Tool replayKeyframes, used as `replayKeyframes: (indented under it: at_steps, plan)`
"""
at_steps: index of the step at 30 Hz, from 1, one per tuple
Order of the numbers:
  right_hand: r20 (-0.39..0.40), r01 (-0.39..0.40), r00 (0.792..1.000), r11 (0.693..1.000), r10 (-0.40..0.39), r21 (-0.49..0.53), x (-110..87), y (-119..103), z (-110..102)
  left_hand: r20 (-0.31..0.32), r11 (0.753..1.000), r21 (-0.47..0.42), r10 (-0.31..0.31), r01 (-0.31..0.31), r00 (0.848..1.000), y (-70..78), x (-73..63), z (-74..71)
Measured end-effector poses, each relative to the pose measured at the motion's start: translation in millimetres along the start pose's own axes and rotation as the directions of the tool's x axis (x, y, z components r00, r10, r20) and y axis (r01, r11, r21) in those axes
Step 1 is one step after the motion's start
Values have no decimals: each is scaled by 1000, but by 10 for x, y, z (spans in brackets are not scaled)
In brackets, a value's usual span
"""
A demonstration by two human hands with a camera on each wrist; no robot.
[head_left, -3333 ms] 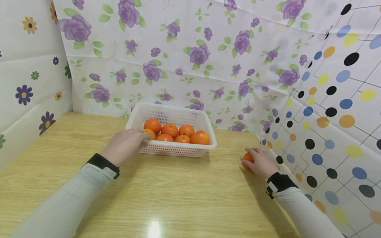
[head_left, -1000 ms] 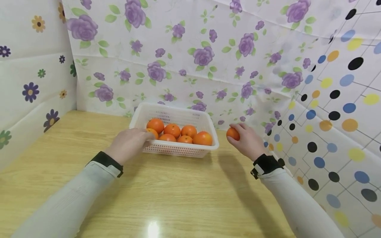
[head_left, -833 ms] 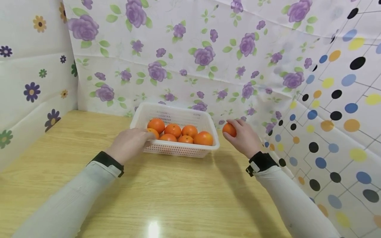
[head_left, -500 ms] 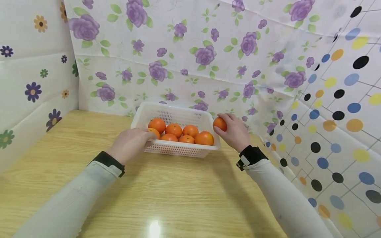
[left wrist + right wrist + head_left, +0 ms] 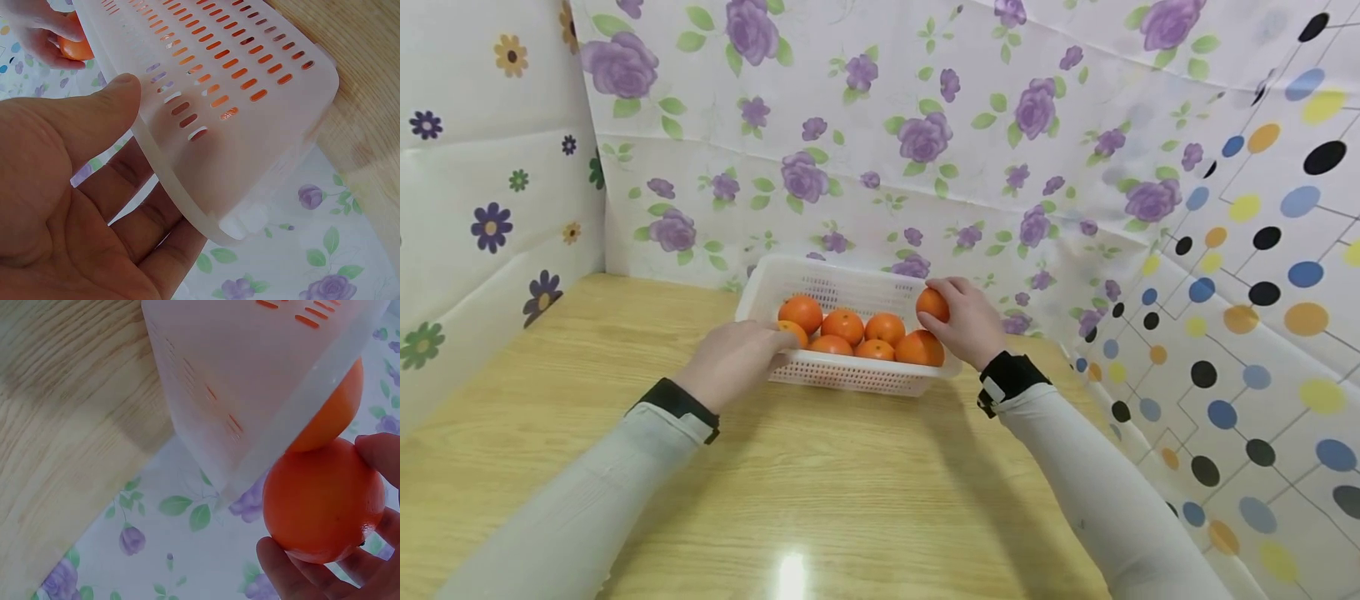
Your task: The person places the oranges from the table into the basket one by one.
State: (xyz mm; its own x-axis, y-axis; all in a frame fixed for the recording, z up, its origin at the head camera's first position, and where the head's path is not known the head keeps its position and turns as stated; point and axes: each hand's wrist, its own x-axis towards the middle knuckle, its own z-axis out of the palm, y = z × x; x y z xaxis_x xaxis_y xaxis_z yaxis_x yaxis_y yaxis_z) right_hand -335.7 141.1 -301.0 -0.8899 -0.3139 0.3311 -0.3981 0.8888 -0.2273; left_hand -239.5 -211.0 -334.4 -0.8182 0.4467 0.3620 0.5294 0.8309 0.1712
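Note:
A white plastic basket (image 5: 850,379) with slotted walls stands on the table and holds several oranges (image 5: 842,327). My left hand (image 5: 733,362) grips its rim at the near left corner; in the left wrist view the thumb (image 5: 119,100) lies on the outer wall and the fingers go behind the rim. An orange (image 5: 932,306) is in my right hand (image 5: 973,325), at the basket's right end. Seen from the right wrist, the fingertips surround that held orange (image 5: 322,500), which overlaps another orange (image 5: 337,412) at the rim.
The wooden table (image 5: 820,483) carries the basket near its back edge. Behind it hangs a cloth with purple roses (image 5: 925,137). A dotted sheet (image 5: 1262,333) stands on the right and a flowered sheet (image 5: 490,183) on the left.
My right hand has lifted the orange off the table at the right and brought it left to the basket's right end. My left hand keeps its grip on the rim.

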Motion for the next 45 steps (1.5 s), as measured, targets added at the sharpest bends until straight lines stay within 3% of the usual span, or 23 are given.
replayKeyframes:
  at_steps: [21,32,45]
  plan:
    - [104,-48,993,998,52,-39,224,-71,192,2,1000,-2,7,-7,1000,-10,0,-1]
    - [128,-23,991,996,34,-88,264,-63,250,-1,1000,-9,12,-12,1000,-16,0,1]
    - [229,-54,970,993,77,-107,395,-133,266,-10,1000,-14,17,-17,1000,-20,-7,-4]
